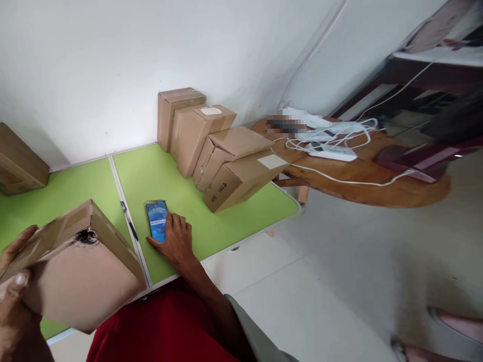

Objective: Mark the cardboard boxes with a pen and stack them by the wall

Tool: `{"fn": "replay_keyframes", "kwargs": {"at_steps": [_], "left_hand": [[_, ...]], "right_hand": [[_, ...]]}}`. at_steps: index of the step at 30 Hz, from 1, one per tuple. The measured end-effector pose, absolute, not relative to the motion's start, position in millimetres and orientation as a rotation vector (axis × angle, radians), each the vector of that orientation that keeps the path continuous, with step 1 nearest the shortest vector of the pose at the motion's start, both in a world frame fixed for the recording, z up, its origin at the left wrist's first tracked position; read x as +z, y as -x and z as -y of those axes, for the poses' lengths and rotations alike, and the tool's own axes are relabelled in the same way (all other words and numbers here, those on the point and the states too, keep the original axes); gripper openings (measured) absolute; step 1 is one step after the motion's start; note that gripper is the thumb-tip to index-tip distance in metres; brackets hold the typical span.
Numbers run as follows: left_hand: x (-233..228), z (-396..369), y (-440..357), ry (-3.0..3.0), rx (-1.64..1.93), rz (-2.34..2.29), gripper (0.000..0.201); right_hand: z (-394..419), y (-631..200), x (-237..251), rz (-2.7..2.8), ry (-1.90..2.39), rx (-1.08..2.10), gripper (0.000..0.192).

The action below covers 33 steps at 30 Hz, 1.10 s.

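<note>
A cardboard box (83,281) with a torn, dark hole at one top corner is tilted over the front edge of the green table. My left hand (15,296) is closed round its left end, thumb on the near side. On the green top lies a smartphone (156,221), its screen lit and facing up. Around its lower right part, my right hand (175,239) is closed, with the thumb at the lower left edge and the fingers along the right side. The undersides of the fingers are hidden.
Several cardboard boxes (204,130) stand in a row on the folding green table (139,166). Another box (20,161) is at far left by the wall. A wooden table (332,176) at right bears white cables (339,136) and a dark red object (418,161). Someone's feet (445,332) show lower right.
</note>
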State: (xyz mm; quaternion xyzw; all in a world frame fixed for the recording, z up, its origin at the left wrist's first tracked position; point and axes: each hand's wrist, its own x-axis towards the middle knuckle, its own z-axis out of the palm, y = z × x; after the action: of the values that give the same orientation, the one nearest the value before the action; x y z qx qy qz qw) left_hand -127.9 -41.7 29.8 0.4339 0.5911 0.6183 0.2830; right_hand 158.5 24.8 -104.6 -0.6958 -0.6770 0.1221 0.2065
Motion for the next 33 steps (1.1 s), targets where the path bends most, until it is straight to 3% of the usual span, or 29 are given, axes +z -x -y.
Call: {"fn": "replay_keyframes", "kwargs": {"at_steps": [10,15,18,23,33], "left_hand": [[28.0,36.7,131.0,-1.159,1.690,-1.562,0.077],[32.3,38.3,125.7,-1.184,1.660,-1.587,0.079],[33.2,39.4,124.0,-1.177,1.636,-1.593,0.084],[28.5,41.0,128.1,-1.188,1.617,-1.570,0.087],[25.2,43.6,128.0,-1.129,1.646,-1.578,0.084]], "right_hand": [[-24.9,-151.2,-80.8,1.887,2.075,0.410,0.068],[-55.5,-127.1,-64.1,2.312,1.582,0.265,0.046],[-86.6,-104.9,-55.6,2.593,1.385,0.238,0.050],[-115.8,-81.7,-54.9,2.745,1.188,0.309,0.035],[-141.2,-114.1,-43.8,2.291,1.212,0.518,0.025]]}}
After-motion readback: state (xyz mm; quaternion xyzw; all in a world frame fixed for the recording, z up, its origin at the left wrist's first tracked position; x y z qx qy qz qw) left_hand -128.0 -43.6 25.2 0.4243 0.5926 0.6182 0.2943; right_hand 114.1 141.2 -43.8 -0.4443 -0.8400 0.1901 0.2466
